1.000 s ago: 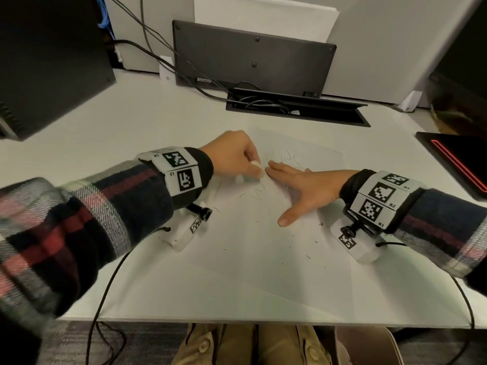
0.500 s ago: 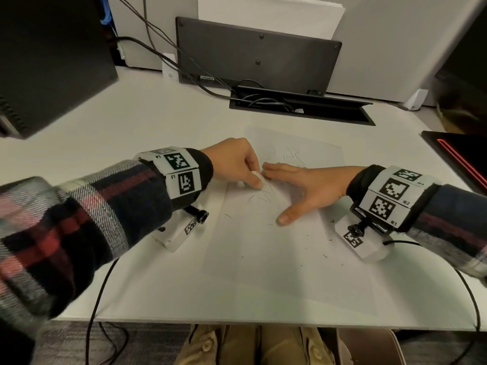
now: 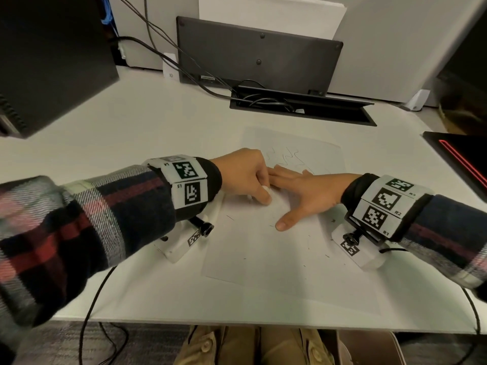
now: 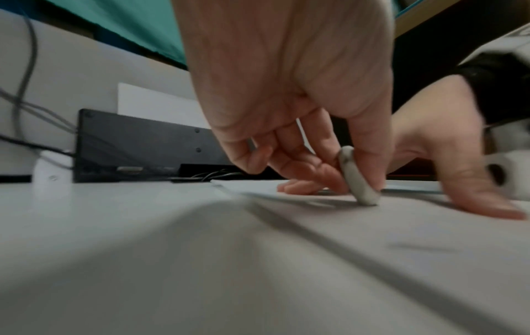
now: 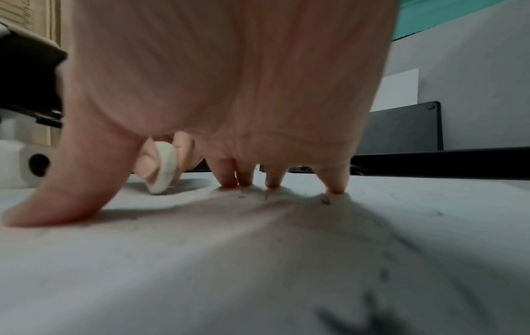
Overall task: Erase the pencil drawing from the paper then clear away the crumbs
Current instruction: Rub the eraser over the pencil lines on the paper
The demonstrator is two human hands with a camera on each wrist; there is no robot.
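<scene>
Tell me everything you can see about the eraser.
The eraser is a small, off-white, flattened oval with rounded, worn edges and grey smudges, rubbery in look. It stands on edge, tilted, its lower end pressed on the paper. The left hand pinches it between thumb and fingers, which cover most of it in the head view. It sits beside the right hand, between that hand's thumb and fingers. Dark crumbs lie scattered nearby.
</scene>
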